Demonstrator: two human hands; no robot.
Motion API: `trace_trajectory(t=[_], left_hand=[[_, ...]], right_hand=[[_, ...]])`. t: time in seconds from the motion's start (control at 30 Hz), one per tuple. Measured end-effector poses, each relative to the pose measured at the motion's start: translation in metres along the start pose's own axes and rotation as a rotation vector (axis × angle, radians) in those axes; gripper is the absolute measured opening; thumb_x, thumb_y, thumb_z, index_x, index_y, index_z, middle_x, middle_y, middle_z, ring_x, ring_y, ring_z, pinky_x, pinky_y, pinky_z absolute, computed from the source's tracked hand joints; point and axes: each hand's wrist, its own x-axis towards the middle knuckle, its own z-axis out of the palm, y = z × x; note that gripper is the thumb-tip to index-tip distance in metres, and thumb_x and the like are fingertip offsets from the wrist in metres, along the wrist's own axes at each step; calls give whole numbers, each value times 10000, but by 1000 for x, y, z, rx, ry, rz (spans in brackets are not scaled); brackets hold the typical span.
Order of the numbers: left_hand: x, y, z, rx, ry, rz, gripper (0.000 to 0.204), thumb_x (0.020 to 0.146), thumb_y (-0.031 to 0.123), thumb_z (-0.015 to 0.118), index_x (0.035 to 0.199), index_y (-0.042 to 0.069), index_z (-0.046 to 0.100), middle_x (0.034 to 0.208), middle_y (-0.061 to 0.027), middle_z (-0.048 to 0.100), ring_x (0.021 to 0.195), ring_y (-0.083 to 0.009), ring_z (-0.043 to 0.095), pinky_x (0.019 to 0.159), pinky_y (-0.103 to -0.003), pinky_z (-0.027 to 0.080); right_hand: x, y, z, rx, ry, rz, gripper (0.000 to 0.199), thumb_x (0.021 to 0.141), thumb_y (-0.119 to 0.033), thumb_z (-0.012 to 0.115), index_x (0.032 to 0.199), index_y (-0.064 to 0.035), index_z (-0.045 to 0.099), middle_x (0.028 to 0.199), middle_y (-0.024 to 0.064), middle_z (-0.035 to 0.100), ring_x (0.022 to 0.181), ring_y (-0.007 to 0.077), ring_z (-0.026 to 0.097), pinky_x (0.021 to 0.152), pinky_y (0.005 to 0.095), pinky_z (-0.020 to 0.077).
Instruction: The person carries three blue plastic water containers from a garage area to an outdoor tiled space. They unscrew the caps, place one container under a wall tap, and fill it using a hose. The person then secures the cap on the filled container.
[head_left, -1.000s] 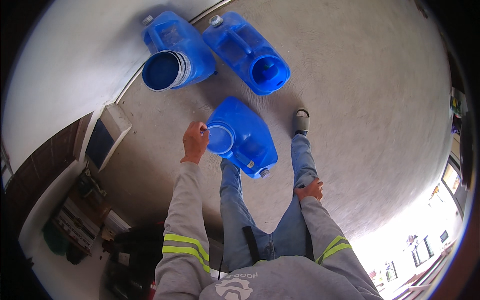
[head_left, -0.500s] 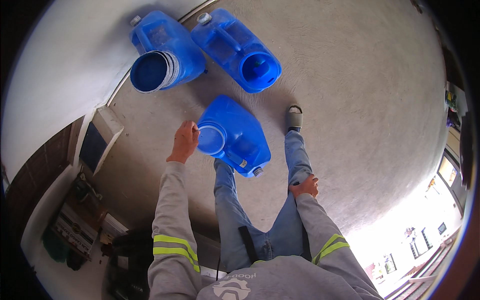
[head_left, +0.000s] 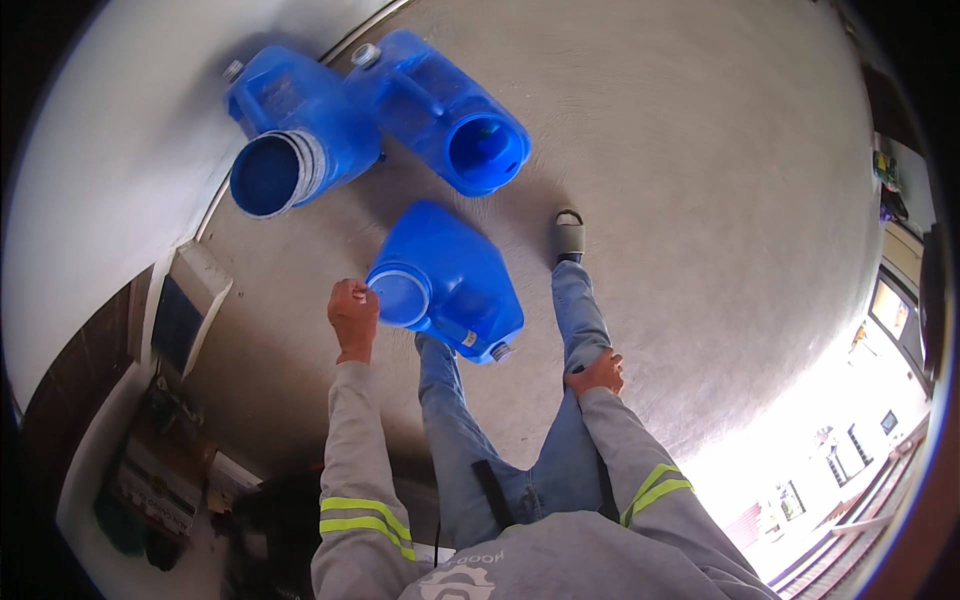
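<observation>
A blue plastic water jug [head_left: 465, 265] sits in front of my feet, beside my left shin. Its wide round end [head_left: 399, 297] with a pale rim faces up and to the left, and a small grey cap [head_left: 502, 352] is at its near right corner. My left hand [head_left: 352, 318] is closed at the left edge of that rim, fingertips pinched against it. My right hand [head_left: 598, 374] grips my right knee [head_left: 583, 340], its fingers curled round the denim.
Two more blue jugs stand farther off by the white wall [head_left: 110, 130]: one with a wide open mouth [head_left: 487, 150], the other with a thick whitish ringed collar [head_left: 305, 165]. A small ledge [head_left: 200, 265] juts from the wall. A printed carton [head_left: 155, 490] lies at the lower left.
The whole view has shifted, so the jugs and my legs appear farther left. My left hand has drawn slightly nearer to me along the rim. My right hand stays on the knee.
</observation>
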Motion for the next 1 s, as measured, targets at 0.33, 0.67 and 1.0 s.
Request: trace_trajectory(t=[0.33, 0.67, 1.0], left_hand=[[18, 5, -10, -36, -216, -176, 137, 635, 78, 720, 714, 22, 624, 652, -69, 623, 586, -187, 588, 563, -321, 471], [-26, 31, -38, -67, -61, -155, 123, 635, 69, 684, 689, 15, 587, 606, -82, 586, 554, -169, 571, 558, -325, 466], [-44, 28, -107, -218, 228, -303, 108, 768, 37, 685, 783, 8, 582, 659, -12, 595, 595, -104, 557, 585, -270, 462]], right_hand=[[-2, -5, -24, 3, -78, -7, 904, 637, -354, 845, 1314, 12, 371, 1259, 195, 468, 1175, 342, 551, 908, 403, 552], [-5, -3, -17, -18, -59, 6, 829, 679, -326, 811, 1305, -2, 375, 1247, 186, 471, 1200, 340, 542, 922, 408, 549], [-3, 1, -14, -2, -88, 36, 890, 647, -354, 827, 1337, -24, 372, 1323, 182, 447, 1232, 329, 523, 952, 424, 528]])
